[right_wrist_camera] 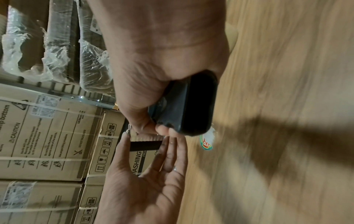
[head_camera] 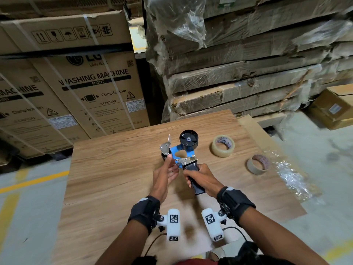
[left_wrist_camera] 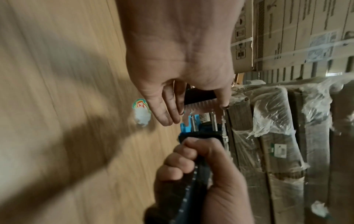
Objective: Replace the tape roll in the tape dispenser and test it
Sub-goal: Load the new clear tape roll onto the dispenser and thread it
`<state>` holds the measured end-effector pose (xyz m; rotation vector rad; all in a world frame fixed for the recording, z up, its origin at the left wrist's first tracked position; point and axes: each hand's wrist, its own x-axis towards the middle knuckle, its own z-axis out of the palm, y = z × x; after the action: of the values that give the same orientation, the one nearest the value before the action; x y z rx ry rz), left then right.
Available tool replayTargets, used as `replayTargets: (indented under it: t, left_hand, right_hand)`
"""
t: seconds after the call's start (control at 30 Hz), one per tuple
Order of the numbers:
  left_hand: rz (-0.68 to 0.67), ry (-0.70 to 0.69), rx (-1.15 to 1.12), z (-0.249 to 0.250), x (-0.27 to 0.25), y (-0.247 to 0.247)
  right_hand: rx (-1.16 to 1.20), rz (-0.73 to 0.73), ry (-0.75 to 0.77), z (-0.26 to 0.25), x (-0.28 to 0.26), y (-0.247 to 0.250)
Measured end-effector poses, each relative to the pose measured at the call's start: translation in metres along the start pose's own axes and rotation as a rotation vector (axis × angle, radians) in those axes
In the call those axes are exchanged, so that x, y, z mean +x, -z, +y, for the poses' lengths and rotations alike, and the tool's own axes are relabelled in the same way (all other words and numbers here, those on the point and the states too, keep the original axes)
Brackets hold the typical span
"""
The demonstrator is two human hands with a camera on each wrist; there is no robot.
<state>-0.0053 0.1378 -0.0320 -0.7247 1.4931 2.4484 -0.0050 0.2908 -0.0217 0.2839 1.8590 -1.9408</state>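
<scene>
Above the table (head_camera: 118,169), the right hand (head_camera: 202,175) clenches the tape dispenser (head_camera: 184,155) by its handle while the left hand (head_camera: 165,174), fingers straight and grasping nothing, nears the toothed blade (left_wrist_camera: 199,104), which could nick a fingertip.

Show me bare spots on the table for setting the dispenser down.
Bare wood left of the left hand to the wooden table edge, and near the wrists. Crowded right of the tape dispenser: clear tape roll, empty core, crumpled plastic wrap.

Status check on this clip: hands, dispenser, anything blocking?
Right hand grips tape dispenser handle; left hand open, fingers at its front end. Spool hub bare; new tape roll and spent core on table. Nothing blocking.
</scene>
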Motion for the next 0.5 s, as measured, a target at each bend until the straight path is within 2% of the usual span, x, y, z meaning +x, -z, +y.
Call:
replayTargets:
  t: [0.17,0.3,0.5]
  left_hand:
    - [0.007,-0.014,-0.107,0.008,-0.008,-0.015]
    - [0.07,0.026,-0.187,0.011,-0.007,-0.02]
    - [0.099,0.026,-0.24,0.014,-0.009,-0.025]
  right_hand:
    - [0.0,-0.01,0.033,-0.007,-0.001,0.003]
    - [0.02,-0.023,0.022,-0.01,-0.002,0.004]
    - [0.07,-0.008,-0.024,-0.011,-0.002,0.004]
